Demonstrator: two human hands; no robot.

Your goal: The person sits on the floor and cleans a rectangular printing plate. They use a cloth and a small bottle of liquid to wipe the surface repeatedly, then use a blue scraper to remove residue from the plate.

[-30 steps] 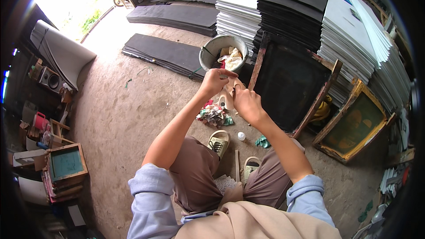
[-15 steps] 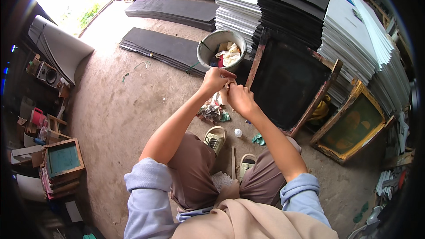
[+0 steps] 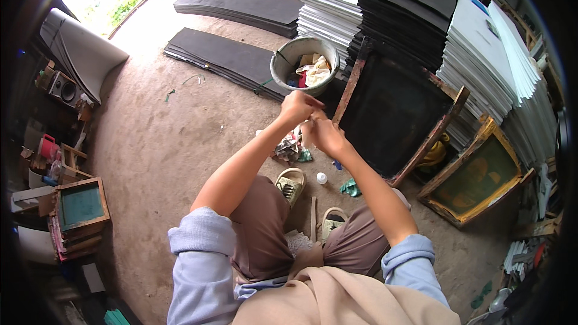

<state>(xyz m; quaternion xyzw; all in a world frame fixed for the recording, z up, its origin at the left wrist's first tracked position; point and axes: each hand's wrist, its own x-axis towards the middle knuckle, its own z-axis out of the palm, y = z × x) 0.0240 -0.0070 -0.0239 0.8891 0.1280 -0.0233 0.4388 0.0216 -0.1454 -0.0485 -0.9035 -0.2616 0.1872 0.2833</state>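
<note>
Both arms reach forward, and the hands meet just short of the grey bucket (image 3: 278,75). My left hand (image 3: 299,108) has its fingers curled, its fingertips close to those of the other hand and slightly blurred. My right hand (image 3: 328,138) is closed in a pinch just to the right and nearer to me. What lies between the fingers is too small or hidden to name. A pale scrap (image 3: 307,135) shows beside the right hand; whether it is held, I cannot tell. Below the hands, crumpled rags (image 3: 289,150) lie on the floor.
A small white bottle (image 3: 321,178), a green cloth (image 3: 350,188) and a wooden strip (image 3: 313,219) lie around my shoes. To the right lean a dark framed screen (image 3: 403,117) and a yellow-stained one (image 3: 478,174). Behind stand black sheets (image 3: 409,18) and white sheets (image 3: 328,18).
My fingers have shifted slightly against each other, the left fingertips moving a little to the right. More of the pale scrap shows beside the right hand. The view has tilted slightly.
</note>
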